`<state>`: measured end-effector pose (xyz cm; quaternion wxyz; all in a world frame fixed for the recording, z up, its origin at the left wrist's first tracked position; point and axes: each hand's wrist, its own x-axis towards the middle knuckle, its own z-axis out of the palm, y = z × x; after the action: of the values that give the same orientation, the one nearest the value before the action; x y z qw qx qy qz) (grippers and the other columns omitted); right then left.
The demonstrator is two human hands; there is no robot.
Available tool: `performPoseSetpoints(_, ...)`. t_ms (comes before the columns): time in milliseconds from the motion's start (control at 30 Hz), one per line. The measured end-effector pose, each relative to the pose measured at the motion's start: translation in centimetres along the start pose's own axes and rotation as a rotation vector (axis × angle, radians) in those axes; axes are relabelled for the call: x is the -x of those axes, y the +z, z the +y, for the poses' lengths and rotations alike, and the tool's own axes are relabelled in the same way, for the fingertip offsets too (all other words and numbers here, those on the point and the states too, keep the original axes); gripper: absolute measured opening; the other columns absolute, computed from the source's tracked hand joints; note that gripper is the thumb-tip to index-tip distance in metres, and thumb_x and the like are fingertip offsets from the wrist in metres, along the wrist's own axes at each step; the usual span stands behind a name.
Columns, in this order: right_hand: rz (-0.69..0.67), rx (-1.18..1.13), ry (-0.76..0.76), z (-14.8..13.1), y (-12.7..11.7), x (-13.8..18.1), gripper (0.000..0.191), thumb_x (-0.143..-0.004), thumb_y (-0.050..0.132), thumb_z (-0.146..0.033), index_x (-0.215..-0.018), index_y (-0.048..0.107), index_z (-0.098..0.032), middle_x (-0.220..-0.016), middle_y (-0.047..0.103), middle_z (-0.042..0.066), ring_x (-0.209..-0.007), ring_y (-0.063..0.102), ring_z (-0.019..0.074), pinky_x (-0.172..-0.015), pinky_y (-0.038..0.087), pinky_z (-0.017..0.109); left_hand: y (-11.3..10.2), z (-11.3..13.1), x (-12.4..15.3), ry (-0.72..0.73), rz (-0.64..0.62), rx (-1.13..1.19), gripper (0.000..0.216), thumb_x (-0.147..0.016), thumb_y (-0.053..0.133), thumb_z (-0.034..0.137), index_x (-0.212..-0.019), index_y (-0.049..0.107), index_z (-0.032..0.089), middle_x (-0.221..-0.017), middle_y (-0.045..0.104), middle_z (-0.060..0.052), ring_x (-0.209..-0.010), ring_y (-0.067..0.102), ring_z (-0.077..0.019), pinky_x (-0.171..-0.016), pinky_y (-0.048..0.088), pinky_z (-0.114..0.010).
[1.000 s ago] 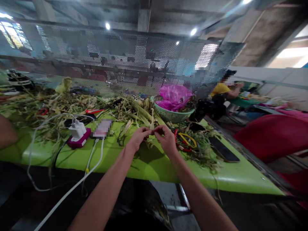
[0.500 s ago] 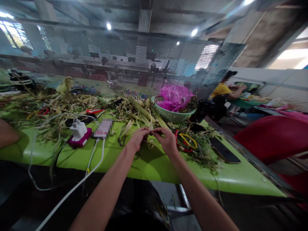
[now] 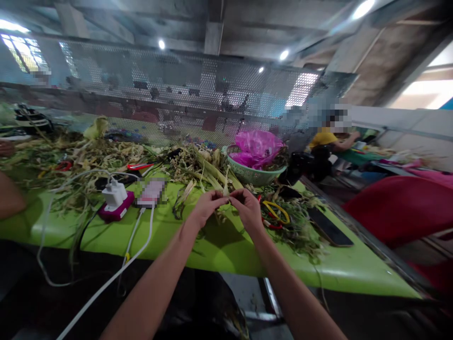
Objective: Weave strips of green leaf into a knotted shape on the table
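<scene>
My left hand (image 3: 205, 208) and my right hand (image 3: 247, 208) meet fingertip to fingertip over the green table (image 3: 170, 236). Both pinch a thin pale strip of leaf (image 3: 226, 197) between them; its exact shape is too small to make out. Just behind my hands lies a heap of dried stalks and leaves (image 3: 201, 170). Red and yellow scissors (image 3: 274, 215) rest on the table right beside my right hand.
A green basket (image 3: 253, 174) with a pink plastic bag stands behind. A power strip with white chargers (image 3: 115, 200) and cables lies at left. A dark phone (image 3: 331, 226) lies at right. Another person's arm (image 3: 10, 198) at far left; a person in yellow (image 3: 323, 139) beyond.
My two hands have lifted slightly and stayed pinched together on the strip. The view has tilted down a little.
</scene>
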<state>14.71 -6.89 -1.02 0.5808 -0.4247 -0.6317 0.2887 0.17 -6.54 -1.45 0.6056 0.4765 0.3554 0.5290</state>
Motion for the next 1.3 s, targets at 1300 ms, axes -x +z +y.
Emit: performPoseSetpoints(1300, -0.216, 0.12, -0.045, 0.8, 4.0, -7.5, 0.014, -0.08, 0.065, -0.032, -0.088, 0.064, -0.021, -0.081, 0.065, 0.003, -0.076, 0.061, 0.0182, -0.071, 0.049, 0.03, -4.3, 2.5, -5.9, -0.011, 0.155, 0.044, 0.012, -0.065, 0.066, 0.026, -0.063, 0.06, 0.015, -0.059, 0.054, 0.002, -0.057, 0.041, -0.0094, -0.056, 0.03, -0.024)
